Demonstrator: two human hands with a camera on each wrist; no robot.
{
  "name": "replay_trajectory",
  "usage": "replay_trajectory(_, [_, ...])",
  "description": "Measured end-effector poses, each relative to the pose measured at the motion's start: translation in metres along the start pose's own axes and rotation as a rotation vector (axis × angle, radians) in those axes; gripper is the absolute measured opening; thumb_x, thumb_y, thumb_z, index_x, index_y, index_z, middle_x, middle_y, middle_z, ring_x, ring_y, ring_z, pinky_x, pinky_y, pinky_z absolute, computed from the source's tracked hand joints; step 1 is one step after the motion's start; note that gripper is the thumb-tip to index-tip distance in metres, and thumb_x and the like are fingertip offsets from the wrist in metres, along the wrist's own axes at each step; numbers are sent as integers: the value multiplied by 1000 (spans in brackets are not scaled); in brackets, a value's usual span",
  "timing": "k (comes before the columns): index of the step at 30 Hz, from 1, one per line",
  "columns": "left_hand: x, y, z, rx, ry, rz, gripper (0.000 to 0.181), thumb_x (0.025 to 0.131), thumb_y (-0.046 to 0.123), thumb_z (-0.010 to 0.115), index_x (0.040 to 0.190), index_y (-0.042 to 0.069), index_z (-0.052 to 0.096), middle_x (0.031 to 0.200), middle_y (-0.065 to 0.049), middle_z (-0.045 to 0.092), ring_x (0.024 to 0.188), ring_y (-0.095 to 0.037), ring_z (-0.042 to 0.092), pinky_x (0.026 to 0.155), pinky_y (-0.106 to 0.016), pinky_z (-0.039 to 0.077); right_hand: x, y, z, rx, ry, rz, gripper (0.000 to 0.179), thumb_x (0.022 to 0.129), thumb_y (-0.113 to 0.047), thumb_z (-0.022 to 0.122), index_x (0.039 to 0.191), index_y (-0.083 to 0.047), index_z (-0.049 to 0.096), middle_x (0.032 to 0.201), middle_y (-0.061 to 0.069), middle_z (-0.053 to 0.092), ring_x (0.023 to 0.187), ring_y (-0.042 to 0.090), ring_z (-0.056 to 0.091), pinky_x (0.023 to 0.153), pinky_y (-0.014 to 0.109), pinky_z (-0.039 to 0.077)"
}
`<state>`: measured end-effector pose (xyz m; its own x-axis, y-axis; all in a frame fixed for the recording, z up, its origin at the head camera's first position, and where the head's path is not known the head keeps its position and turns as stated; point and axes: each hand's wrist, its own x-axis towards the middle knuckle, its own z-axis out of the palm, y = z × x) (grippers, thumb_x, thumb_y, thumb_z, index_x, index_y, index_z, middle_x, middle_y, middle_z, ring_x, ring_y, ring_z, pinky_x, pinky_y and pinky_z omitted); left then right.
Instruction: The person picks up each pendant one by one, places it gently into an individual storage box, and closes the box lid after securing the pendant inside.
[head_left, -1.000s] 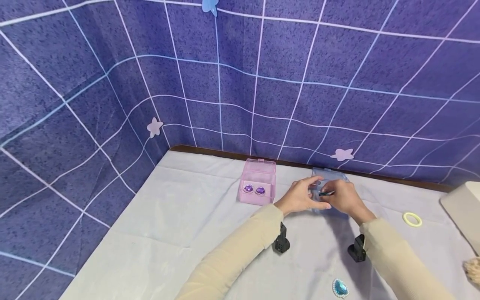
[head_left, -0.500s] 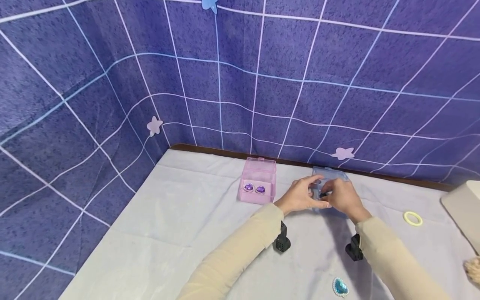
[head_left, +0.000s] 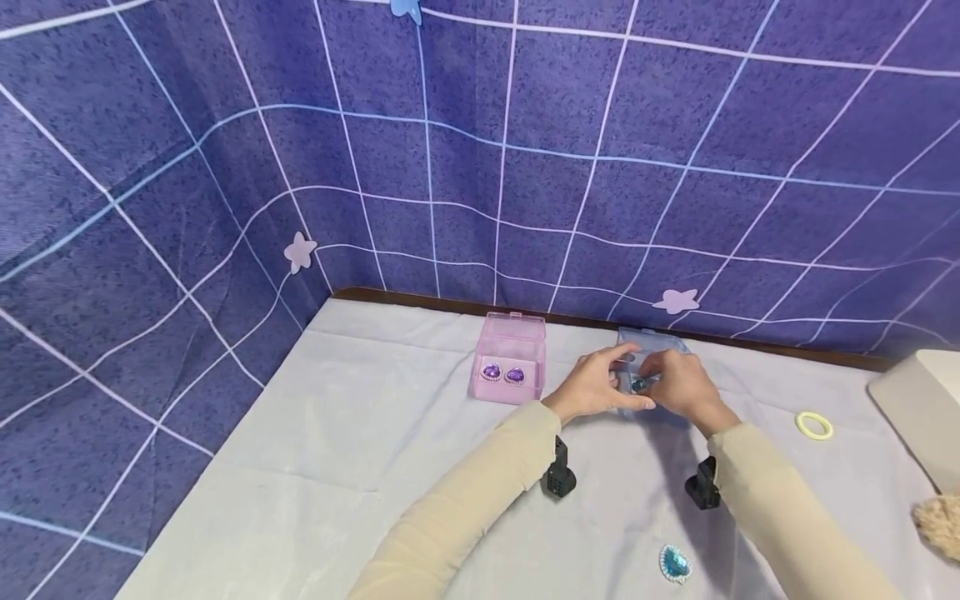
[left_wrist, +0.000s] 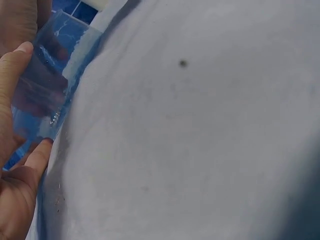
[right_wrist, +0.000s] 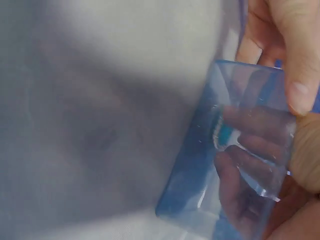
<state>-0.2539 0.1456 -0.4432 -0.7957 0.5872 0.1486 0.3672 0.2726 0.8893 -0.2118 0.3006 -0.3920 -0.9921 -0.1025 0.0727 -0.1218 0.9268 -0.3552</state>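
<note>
Two bare hands are at a translucent blue hinged box (right_wrist: 200, 165). The left hand (head_left: 596, 386), thumb and fingers spread wide into a C, holds the box from its nine o'clock side. The right hand (head_left: 681, 385) reaches in from about four o'clock, its bent fingers visible through the clear wall. Their tips are at a teal gem with a white beaded edge (right_wrist: 226, 134), inside the box; whether they pinch it, I cannot tell.

From the blue box outward, as the head view shows it: at nine o'clock, near the left hand, stands a translucent pink box (head_left: 505, 393), lid raised, holding two purple gems (head_left: 515, 376) with white beaded edges. At six o'clock a turquoise heart-shaped gem (head_left: 675, 564) lies on the white tablecloth (head_left: 360, 450). Between three and four is a pale-yellow ring (head_left: 814, 426), with a tan fluffy item (head_left: 941, 522) further out towards four.
</note>
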Motion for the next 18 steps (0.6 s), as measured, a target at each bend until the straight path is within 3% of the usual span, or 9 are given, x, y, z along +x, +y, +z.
replay_trajectory(3, [0, -1, 1, -12, -8, -5, 83, 68, 29, 89, 140, 20, 49, 130, -6, 61, 114, -11, 61, 87, -12, 51, -5, 3, -6, 26, 26, -23, 25, 71, -8, 78, 93, 2, 71, 95, 22, 73, 89, 42, 68, 76, 53, 56])
replay_trajectory(8, [1, -1, -1, -19, 6, -27, 84, 67, 29, 90, 140, 21, 50, 128, -4, 61, 112, -9, 60, 88, -13, 51, -13, 7, -17, 59, 106, -137, 26, 72, -3, 74, 97, 4, 69, 93, 22, 72, 73, 33, 72, 69, 48, 59])
replay_trajectory(15, [1, 1, -2, 17, -4, -22, 86, 66, 32, 90, 141, 20, 48, 132, -5, 59, 113, -12, 60, 89, -14, 51, -34, 5, -33, 37, 192, -182, 21, 76, -5, 73, 97, 0, 70, 93, 21, 73, 77, 35, 71, 68, 48, 57])
replay_trajectory(18, [0, 1, -2, 18, -1, -19, 87, 65, 32, 91, 140, 20, 49, 131, -5, 60, 112, -12, 61, 89, -15, 51, -47, 2, -39, 31, 244, -203, 20, 76, -5, 74, 96, -2, 71, 91, 18, 73, 75, 32, 71, 61, 39, 56])
